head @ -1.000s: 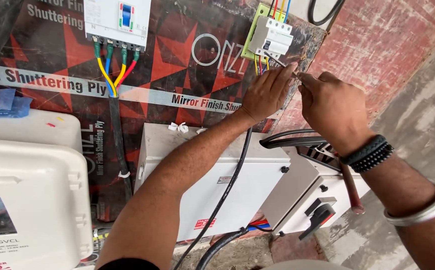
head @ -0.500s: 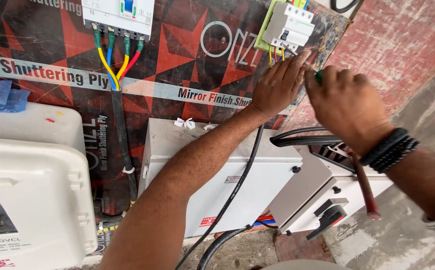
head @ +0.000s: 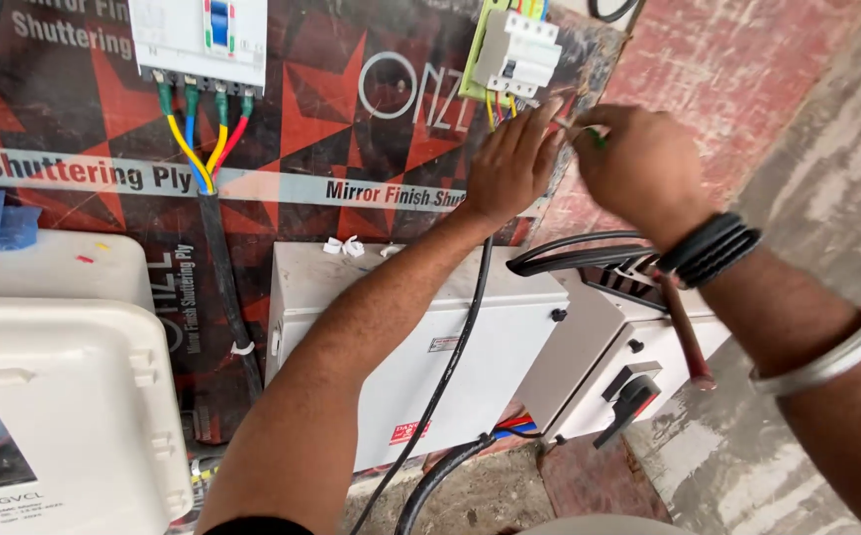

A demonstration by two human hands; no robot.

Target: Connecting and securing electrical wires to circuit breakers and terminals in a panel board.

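Both forearms are bare. The right wrist wears a stack of black bands (head: 712,248) and, higher up, a plain silver bangle (head: 826,362); a dark sleeve edge (head: 257,527) possibly shows on the left arm.

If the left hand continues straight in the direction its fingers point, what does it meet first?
The left hand points up and right toward the small breaker; it would probably meet the wires under it first, though depth is unclear.

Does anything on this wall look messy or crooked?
Yes. The small white breaker near both hands, left hand and right hand, sits tilted, unlike the straight big breaker. Small white scraps lie loose on the grey metal box.
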